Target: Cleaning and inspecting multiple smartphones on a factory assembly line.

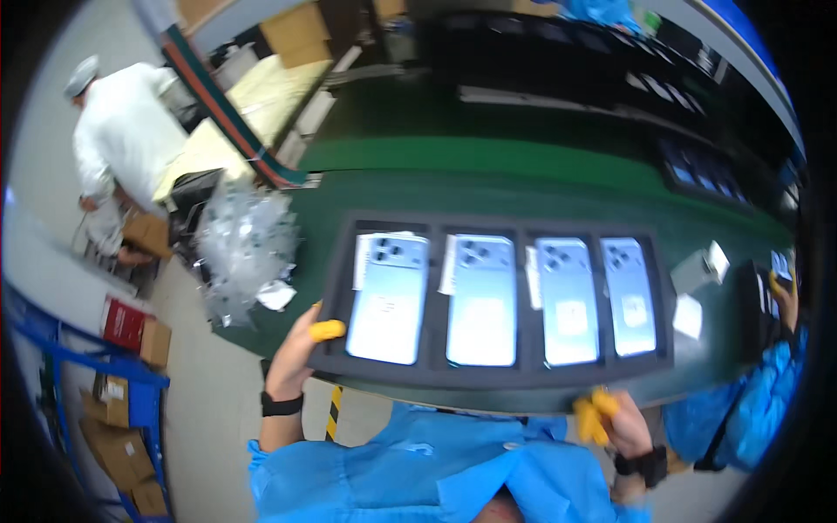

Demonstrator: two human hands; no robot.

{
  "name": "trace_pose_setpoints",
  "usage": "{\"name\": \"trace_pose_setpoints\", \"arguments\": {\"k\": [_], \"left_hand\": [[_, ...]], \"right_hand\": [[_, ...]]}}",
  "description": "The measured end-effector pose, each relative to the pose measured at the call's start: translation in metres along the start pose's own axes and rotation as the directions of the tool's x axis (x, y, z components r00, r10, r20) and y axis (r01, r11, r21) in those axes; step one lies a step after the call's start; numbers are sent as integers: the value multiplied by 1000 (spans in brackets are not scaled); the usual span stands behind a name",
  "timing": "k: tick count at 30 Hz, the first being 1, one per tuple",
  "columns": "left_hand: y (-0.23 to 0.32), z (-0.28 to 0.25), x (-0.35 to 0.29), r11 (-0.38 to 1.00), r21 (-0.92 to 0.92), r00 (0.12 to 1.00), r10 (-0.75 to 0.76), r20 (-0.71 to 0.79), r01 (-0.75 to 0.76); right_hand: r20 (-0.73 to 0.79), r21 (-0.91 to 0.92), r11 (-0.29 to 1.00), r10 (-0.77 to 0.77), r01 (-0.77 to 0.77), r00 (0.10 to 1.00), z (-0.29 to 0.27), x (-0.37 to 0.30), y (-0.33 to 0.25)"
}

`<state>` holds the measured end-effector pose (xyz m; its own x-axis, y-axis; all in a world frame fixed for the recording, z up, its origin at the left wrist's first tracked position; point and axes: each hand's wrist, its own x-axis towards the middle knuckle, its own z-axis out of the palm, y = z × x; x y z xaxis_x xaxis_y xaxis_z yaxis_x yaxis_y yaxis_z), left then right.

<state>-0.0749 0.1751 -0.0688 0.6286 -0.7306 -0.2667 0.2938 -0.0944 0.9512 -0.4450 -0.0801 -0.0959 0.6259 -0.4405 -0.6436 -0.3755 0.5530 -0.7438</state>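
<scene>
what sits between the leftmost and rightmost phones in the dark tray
Two more phones, side by side in the dark tray, as the head view shows.

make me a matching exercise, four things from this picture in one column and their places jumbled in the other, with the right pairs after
Things
1. left hand
2. right hand
3. four phones
4. clear plastic bags

Places
A. side by side in the dark tray
B. near the tray's lower edge, toward its right end
C. heaped to the left of the tray
D. at the tray's left end

Right pairs: 1-D, 2-B, 3-A, 4-C
</scene>
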Motion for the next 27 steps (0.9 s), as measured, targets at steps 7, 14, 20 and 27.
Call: {"name": "trace_pose_setpoints", "arguments": {"k": [7,14,20,27], "left_hand": [[62,25,16,729,449,833,550,66,-517],[66,120,90,219,656,691,250,678,-722],[11,157,128,-248,754,608,466,643,-609],[25,151,131,-95,750,635,470,613,-654]], "right_hand": [[82,-345,823,-452,451,888,-32,-34,-69],[433,-763,49,-701,644,567,47,65,-176],[494,-841,-369,-822,395,283,44,138,-161],[554,-819,-378,-717,433,423,47,118,-159]]}}
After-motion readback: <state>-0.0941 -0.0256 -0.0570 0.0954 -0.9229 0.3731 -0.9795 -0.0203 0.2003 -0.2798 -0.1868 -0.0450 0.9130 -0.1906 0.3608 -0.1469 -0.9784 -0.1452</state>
